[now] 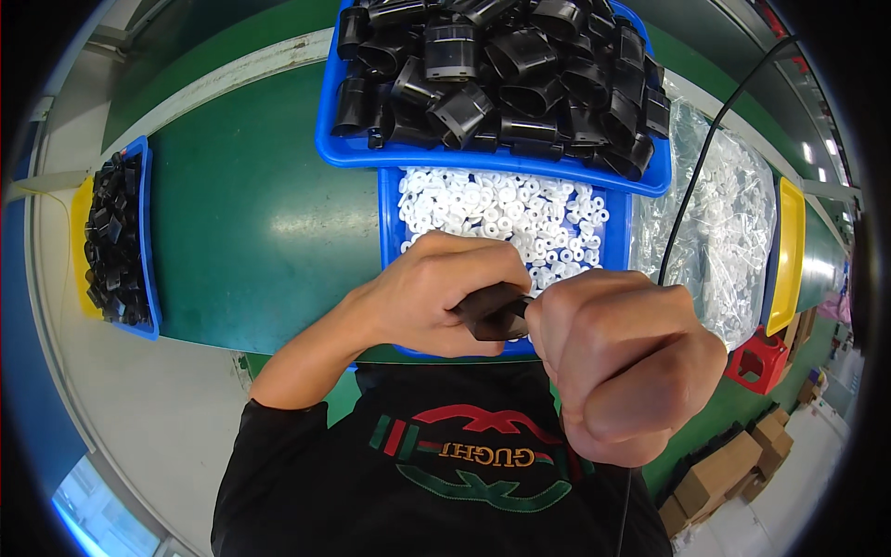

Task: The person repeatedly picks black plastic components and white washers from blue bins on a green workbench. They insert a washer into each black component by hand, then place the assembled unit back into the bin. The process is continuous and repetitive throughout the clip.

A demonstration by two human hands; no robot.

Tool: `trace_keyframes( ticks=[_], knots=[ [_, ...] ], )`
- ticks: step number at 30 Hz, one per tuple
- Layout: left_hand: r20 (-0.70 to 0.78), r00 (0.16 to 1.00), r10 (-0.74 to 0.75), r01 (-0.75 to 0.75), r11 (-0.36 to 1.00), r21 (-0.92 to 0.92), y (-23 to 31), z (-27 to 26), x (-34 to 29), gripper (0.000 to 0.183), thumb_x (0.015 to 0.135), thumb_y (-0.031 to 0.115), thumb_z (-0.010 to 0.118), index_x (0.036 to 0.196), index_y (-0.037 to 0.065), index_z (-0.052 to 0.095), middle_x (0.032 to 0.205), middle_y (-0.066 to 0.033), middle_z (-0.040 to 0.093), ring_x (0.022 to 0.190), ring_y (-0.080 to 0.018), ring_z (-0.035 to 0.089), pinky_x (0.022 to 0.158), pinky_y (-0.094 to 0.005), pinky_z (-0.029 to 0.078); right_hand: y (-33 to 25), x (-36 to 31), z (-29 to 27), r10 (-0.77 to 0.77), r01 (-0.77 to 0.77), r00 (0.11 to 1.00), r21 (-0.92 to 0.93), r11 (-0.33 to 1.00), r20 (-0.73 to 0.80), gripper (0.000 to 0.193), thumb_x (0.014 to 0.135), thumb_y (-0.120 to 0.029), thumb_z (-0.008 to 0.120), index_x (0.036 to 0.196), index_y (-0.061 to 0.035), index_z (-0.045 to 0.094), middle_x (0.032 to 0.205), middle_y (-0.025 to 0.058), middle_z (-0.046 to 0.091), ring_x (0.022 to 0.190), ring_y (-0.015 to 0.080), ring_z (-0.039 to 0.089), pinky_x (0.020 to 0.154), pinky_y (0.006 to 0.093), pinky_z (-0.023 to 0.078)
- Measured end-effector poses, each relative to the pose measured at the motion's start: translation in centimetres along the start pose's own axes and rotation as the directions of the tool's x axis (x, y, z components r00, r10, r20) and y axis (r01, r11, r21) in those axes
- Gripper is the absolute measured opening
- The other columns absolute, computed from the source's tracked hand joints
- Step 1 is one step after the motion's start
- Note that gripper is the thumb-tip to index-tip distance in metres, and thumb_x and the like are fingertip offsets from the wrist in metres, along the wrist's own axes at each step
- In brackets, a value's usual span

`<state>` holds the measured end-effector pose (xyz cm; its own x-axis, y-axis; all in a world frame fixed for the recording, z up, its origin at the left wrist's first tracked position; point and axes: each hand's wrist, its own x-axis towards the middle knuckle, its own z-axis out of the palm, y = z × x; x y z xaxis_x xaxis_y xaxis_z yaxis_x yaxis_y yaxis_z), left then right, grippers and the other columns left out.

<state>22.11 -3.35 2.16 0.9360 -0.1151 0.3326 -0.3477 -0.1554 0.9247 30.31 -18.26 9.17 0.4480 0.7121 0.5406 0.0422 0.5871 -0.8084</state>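
Note:
My left hand (441,292) is closed around a dark, hollow plastic part (494,316), held above the front of a blue bin (390,209) of small white rings (501,209). My right hand (626,362) is a tight fist close beside that part, its knuckles at the part's right side. Whatever the right fist grips is hidden by its fingers. A black cable (691,190) comes down from the upper right and passes behind this fist; a thin dark line continues below it.
A blue tray (325,121) heaped with glossy black hollow parts (455,51) overlaps the rings' bin. Clear plastic bags (719,232) and a yellow tray (787,251) lie right. Another blue bin (147,232) with black pieces stands far left on the green table (251,232). A red stool (756,362) and cartons (719,469) are lower right.

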Motion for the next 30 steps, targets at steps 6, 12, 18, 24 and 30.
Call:
trace_keyframes(
  ticks=[6, 12, 18, 24, 30],
  knots=[
    [0.002, 0.999, 0.033, -0.033, 0.999, -0.015, -0.1, -0.2, -0.2, 0.031, 0.061, 0.006, 0.074, 0.087, 0.004, 0.059, 0.071, -0.0099, 0.056, 0.06, -0.0294, 0.057, 0.053, -0.0361, 0.044, 0.4, 0.0, -0.1, -0.006, 0.006, 0.999, -0.006, 1.0, 0.034, 0.025, 0.059, 0.019, 0.055, 0.066, -0.0042, 0.049, 0.059, 0.0051, 0.048, 0.047, 0.0143, 0.036, 0.038, 0.0261, 0.023],
    [-0.036, 0.999, 0.002, 0.002, 0.996, 0.094, 0.7, -0.6, 0.0, 0.03, 0.06, 0.008, 0.075, 0.086, 0.004, 0.059, 0.072, -0.0112, 0.057, 0.06, -0.0311, 0.057, 0.052, -0.037, 0.045, 2.0, 0.2, 0.1, -0.127, 0.125, 0.991, 0.031, 0.992, 0.049, 0.023, 0.065, 0.016, 0.055, 0.064, -0.0052, 0.046, 0.055, 0.0043, 0.044, 0.044, 0.0143, 0.034, 0.038, 0.0266, 0.022],
    [-0.005, 0.999, 0.048, -0.047, 0.99, 0.135, 0.5, -1.2, 0.4, 0.03, 0.06, 0.008, 0.076, 0.085, 0.003, 0.059, 0.072, -0.0108, 0.057, 0.06, -0.0315, 0.057, 0.052, -0.0361, 0.045, 2.3, -0.1, 0.9, -0.139, 0.134, 0.987, -0.055, 0.989, -0.079, 0.026, 0.067, 0.015, 0.059, 0.063, -0.0067, 0.045, 0.055, 0.0029, 0.046, 0.044, 0.0129, 0.035, 0.037, 0.0259, 0.024],
    [-0.033, 0.996, 0.081, -0.08, 0.996, 0.028, 0.7, -0.9, 0.6, 0.03, 0.06, 0.008, 0.076, 0.084, 0.003, 0.058, 0.072, -0.0096, 0.056, 0.059, -0.0298, 0.056, 0.052, -0.0353, 0.045, -0.5, 0.5, -0.1, -0.079, 0.081, 0.996, 0.041, 0.996, -0.047, 0.028, 0.067, 0.015, 0.061, 0.064, -0.0081, 0.046, 0.058, 0.0018, 0.049, 0.045, 0.0122, 0.037, 0.037, 0.0247, 0.025],
    [-0.042, 0.995, 0.096, -0.095, 0.995, 0.033, 0.9, -1.2, 0.2, 0.03, 0.06, 0.009, 0.076, 0.084, 0.003, 0.058, 0.071, -0.0095, 0.056, 0.058, -0.0293, 0.056, 0.051, -0.0355, 0.044, -0.1, 1.6, 0.6, 0.004, -0.004, 0.997, 0.008, 1.0, 0.071, 0.03, 0.067, 0.015, 0.064, 0.064, -0.0096, 0.047, 0.06, 0.0007, 0.052, 0.046, 0.0114, 0.04, 0.037, 0.0235, 0.026]
  ],
)
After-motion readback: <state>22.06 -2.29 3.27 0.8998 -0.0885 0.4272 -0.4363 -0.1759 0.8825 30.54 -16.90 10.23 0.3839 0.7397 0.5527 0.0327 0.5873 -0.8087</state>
